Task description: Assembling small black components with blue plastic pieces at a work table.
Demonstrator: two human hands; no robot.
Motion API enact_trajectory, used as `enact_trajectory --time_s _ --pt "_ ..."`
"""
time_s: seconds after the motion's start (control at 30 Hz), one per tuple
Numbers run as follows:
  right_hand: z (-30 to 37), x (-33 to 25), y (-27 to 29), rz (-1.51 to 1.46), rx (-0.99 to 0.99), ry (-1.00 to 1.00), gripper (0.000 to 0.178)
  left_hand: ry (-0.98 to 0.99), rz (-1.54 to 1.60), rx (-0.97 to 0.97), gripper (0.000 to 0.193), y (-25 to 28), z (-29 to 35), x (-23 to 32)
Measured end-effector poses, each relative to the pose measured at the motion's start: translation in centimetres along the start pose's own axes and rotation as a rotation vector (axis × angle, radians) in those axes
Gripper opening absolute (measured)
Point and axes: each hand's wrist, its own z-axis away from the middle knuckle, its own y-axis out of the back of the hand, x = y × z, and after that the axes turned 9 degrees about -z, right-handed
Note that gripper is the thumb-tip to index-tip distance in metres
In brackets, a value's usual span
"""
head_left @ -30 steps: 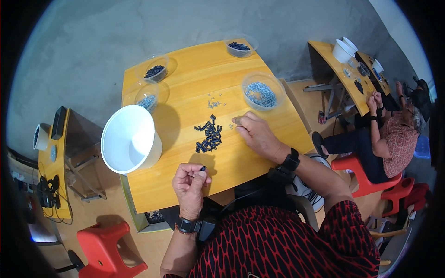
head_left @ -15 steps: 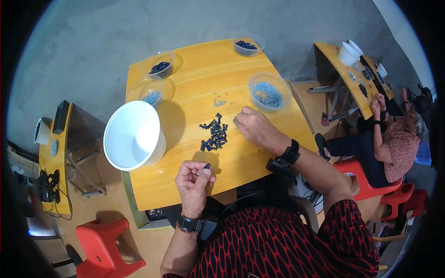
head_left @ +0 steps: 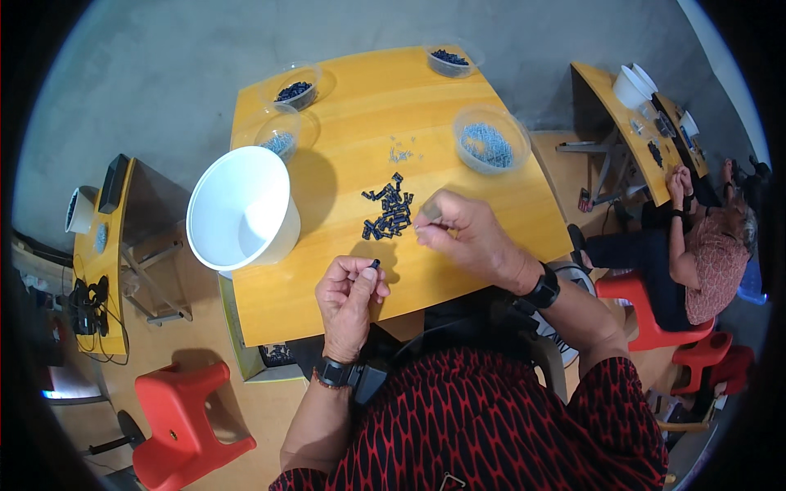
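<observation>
My left hand (head_left: 346,296), near the table's front edge, pinches a small black plastic piece (head_left: 376,264) that pokes up past the thumb. My right hand (head_left: 472,235) is closed in a pinch, slightly blurred, just right of a loose pile of black plastic pieces (head_left: 390,214). Whatever lies between its fingertips is too small to make out. Beyond the pile, tiny silvery screw-like pieces (head_left: 400,153) are scattered on the yellow table (head_left: 344,106). A large white bucket (head_left: 282,225) stands to the left of my hands, tilted in view.
Clear bowls of silvery pieces stand at right (head_left: 519,155) and behind the bucket (head_left: 282,123). Two more bowls hold black pieces, far left (head_left: 307,100) and far right (head_left: 452,72). A red stool (head_left: 184,430) is at lower left. Another person (head_left: 712,254) sits right.
My right hand has come closer to my left, turning so its pinched fingers point left. The left hand has risen slightly toward the pile, still holding the black piece. The whole view has shifted a little.
</observation>
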Motion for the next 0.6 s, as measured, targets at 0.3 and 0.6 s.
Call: enact_trajectory --time_s 0.3,0.6 --pt "-0.1 -0.3 -2.5 -0.026 -0.213 0.103 0.008 0.010 -0.102 -0.048 0.009 -0.2 0.3 0.1" --pt "-0.3 -1.2 -2.0 0.059 -0.271 0.167 0.014 0.009 -0.211 -0.054 0.012 -0.6 0.4 0.1"
